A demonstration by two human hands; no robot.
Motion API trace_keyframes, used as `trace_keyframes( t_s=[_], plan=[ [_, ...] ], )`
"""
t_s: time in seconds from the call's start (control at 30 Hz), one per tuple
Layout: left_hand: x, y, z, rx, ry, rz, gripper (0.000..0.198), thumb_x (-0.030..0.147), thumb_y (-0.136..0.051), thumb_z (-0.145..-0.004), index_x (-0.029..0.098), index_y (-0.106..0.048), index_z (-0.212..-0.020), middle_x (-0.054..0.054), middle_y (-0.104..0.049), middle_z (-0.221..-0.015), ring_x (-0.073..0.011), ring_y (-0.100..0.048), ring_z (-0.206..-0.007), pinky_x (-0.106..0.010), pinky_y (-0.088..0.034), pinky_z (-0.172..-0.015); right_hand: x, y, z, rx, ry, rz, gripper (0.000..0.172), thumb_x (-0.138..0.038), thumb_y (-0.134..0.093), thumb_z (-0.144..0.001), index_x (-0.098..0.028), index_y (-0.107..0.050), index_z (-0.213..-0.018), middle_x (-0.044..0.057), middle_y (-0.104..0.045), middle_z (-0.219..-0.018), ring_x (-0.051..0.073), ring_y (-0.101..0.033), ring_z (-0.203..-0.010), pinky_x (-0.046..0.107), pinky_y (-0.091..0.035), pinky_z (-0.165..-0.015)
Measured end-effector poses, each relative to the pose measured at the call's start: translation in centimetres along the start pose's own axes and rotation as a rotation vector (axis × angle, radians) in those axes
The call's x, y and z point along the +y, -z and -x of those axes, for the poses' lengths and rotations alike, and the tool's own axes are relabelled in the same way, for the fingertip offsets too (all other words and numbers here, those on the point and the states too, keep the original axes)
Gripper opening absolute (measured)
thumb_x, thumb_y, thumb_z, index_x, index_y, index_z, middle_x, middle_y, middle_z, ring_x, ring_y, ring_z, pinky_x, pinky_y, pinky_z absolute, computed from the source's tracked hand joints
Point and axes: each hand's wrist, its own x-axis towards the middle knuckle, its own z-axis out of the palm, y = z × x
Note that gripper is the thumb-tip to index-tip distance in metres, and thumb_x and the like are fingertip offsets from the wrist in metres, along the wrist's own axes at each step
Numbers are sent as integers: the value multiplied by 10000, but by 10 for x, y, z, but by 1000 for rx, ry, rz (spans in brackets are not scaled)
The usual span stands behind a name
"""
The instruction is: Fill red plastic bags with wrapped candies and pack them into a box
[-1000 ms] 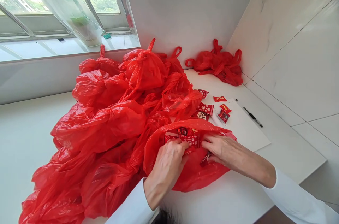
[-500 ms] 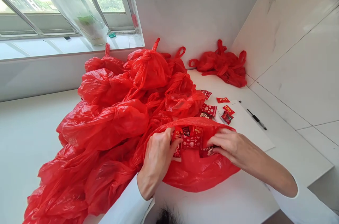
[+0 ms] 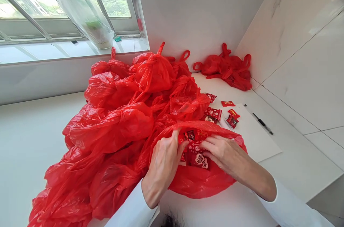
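An opened red plastic bag lies on the white table in front of me. Several wrapped candies show inside, among them a dark red packet with white Chinese characters and a red packet with round white patterns. My left hand is closed on the bag's left rim, its thumb resting over the candies. My right hand reaches into the mouth from the right. Its fingers are bent onto the edge of the dark red packet; the fingertips are partly hidden.
Knotted red bags form a heap on the left. Loose candies lie behind the opened bag, beside white paper and a black pen. More red bags sit in the corner. A wrapped container stands on the windowsill.
My right hand has moved left inside the bag, bringing the dark red packet toward the middle beside the other candies. My left hand keeps its hold on the rim.
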Motion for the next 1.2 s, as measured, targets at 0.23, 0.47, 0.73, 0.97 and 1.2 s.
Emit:
trace_keyframes(
  t_s=[0.23,0.47,0.73,0.97,1.2],
  plan=[
    [-1,11,2,-119,-42,-141,155,195,-516,-897,215,-600,-1027,-52,-661,-899,-191,-637,-788,-282,-466,-703,-2,-20,-8,-53,9,-4,423,-230,-665,-798,-210,-514,-1193,93,-581,-1157,267,-580,-1021,388,-508,-776],
    [-11,1,15,-249,-90,-125,295,154,-479,-914,185,-532,-1203,-94,-615,-1080,-207,-612,-988,-341,-477,-874,-6,-15,-7,27,-136,19,279,-163,-633,-799,-208,-522,-1051,59,-623,-981,232,-621,-842,331,-470,-679],
    [-9,28,2,-253,-152,-98,236,183,-386,-949,217,-595,-1055,-60,-610,-1028,-188,-582,-940,-333,-477,-853,21,-7,-4,59,-84,250,186,-120,-471,-875,-230,-582,-976,55,-652,-889,225,-630,-770,342,-475,-618],
    [-17,22,17,-202,-116,-296,235,152,-434,-891,182,-661,-944,-100,-628,-878,-270,-545,-987,-406,-470,-835,22,8,26,258,7,482,502,5,-420,-786,-198,-590,-1212,167,-626,-1191,336,-563,-1135,502,-472,-903],
    [-5,45,27,-216,-213,-301,428,-51,-274,-841,168,-633,-922,-99,-647,-1019,-224,-556,-938,-381,-473,-776,35,13,27,264,1,596,448,47,-382,-719,-165,-700,-952,166,-677,-903,347,-621,-959,532,-503,-838]
  ],
)
